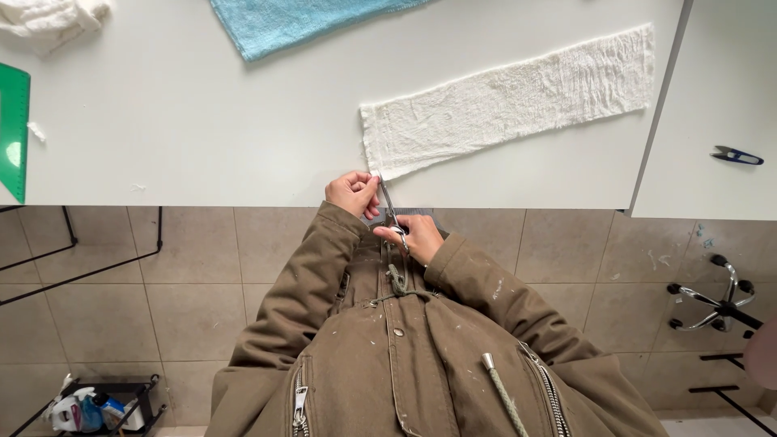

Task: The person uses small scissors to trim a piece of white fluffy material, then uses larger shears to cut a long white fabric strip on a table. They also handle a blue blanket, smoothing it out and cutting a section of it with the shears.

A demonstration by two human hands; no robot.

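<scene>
Packages: small bottles and containers (89, 409), white and blue, stand in a black wire rack on the tiled floor at lower left; their labels are too small to make out.
Cloth strip: a long white cloth strip (510, 101) with a crinkled, fuzzy surface lies flat on the white table (178, 121), running from the near edge diagonally away to the right.
Left hand: the left hand (352, 193) pinches the near corner of the strip at the table edge, fingers pressed together on the fabric.
Right hand: the right hand (414, 236) is closed around the handles of metal scissors (388, 209), blades pointing at the pinched corner.
Other cloth: a blue towel (283, 23) lies at the far edge; a crumpled white cloth (48, 20) sits at top left.
Tools: a green ruler (14, 129) lies at the left edge; small blue thread snips (736, 155) rest on the adjoining white surface to the right.
Clothing: brown jacket sleeves, flecked with white.
</scene>
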